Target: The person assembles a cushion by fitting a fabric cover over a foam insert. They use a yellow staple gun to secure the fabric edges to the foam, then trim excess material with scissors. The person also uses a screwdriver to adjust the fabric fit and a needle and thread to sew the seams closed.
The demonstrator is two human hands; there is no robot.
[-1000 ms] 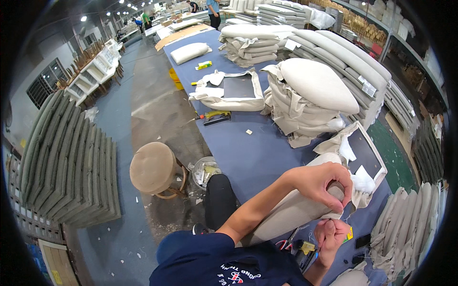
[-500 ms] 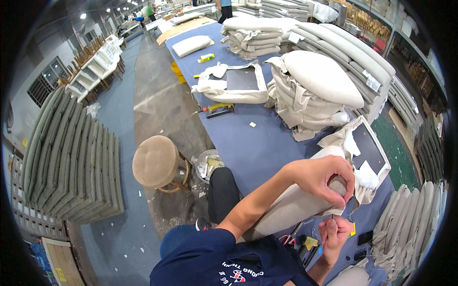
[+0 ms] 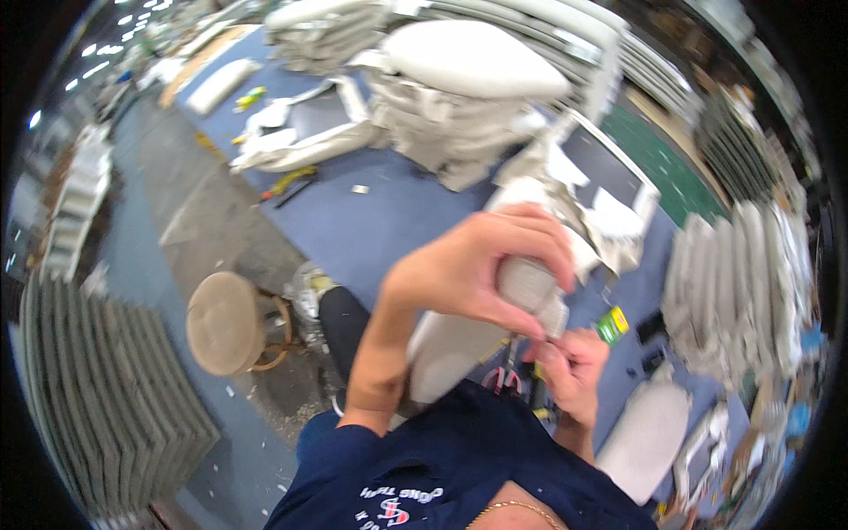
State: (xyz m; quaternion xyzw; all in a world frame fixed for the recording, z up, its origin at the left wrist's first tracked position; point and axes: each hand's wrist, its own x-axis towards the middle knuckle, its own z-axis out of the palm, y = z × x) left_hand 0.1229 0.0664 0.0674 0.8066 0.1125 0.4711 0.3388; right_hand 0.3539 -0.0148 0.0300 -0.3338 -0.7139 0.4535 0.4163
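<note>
A long beige upholstered cushion (image 3: 450, 349) lies across my lap and the table edge. My left hand (image 3: 499, 265) curls round its rounded end, thumb and fingers pressing the fabric from both sides. Just below that end, my right hand (image 3: 572, 373) is closed in a pinch against the fabric edge. What its fingertips hold is too small and blurred to name. Red-handled scissors (image 3: 502, 382) lie beside the cushion, partly hidden by my shirt. A small green and yellow packet (image 3: 611, 325) rests on the table beyond my right hand.
A blue-covered table (image 3: 353, 212) bears a tall stack of beige cushions (image 3: 442, 115) and an upholstered frame (image 3: 609, 177). Beige covers (image 3: 724, 300) stand in a row at right. At left are a round stool (image 3: 225, 322) and a stack of grey-green pads (image 3: 106, 406).
The whole view has shifted and tilted. My right hand has come up to the cushion's end, where its pinched fingers were lower before. My left hand keeps its hold on the cushion.
</note>
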